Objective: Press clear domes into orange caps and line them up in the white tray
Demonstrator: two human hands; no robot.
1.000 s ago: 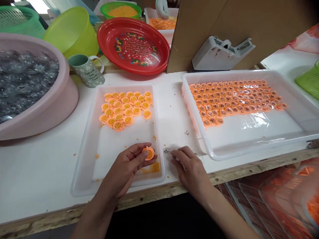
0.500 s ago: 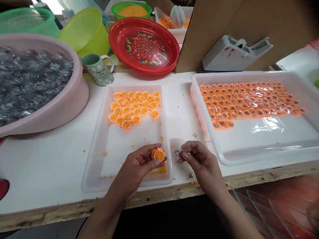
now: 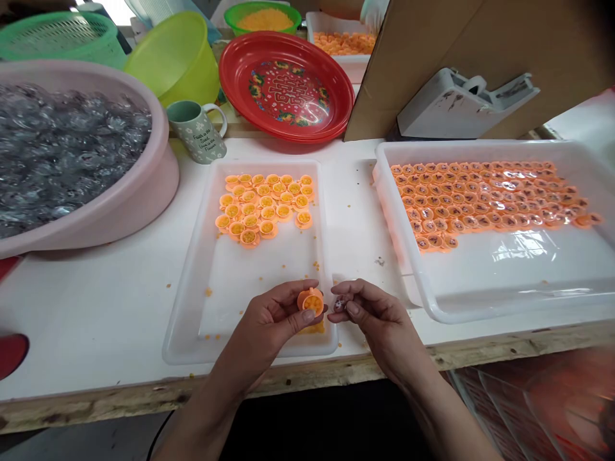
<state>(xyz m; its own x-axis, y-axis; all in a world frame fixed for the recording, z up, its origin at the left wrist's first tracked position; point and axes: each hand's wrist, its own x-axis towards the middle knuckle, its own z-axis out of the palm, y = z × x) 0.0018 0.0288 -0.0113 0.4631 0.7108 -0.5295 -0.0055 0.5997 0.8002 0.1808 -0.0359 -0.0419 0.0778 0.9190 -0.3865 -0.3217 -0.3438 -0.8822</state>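
My left hand [image 3: 283, 320] grips a small orange toy cup [image 3: 312, 302] with yellow bits inside, its mouth tilted towards me. Close to its right, my right hand [image 3: 377, 314] pinches a small clear sticker with a dark printed picture [image 3: 340, 303]. A narrow gap separates sticker and cup. Beneath my left hand lies a white tray [image 3: 185, 314], where several orange cups with yellow filling [image 3: 266, 202] are grouped at the far end. To the right, a second white tray [image 3: 418, 288] holds rows of orange cups with dark pictures on top [image 3: 480, 192].
A pink tub [image 3: 161, 160] of clear-wrapped dark items stands left. Behind the trays are a green mug [image 3: 196, 131], a red patterned plate [image 3: 288, 89], a yellow basin [image 3: 173, 57], and a tape dispenser [image 3: 461, 105] by a cardboard panel [image 3: 480, 38]. Another person's gloved hand [image 3: 375, 13] shows behind.
My right hand has brought the sticker left, closer to the cup, and its fingers have turned. My left hand still holds the cup. The co-worker's gloved hand has moved up and right.
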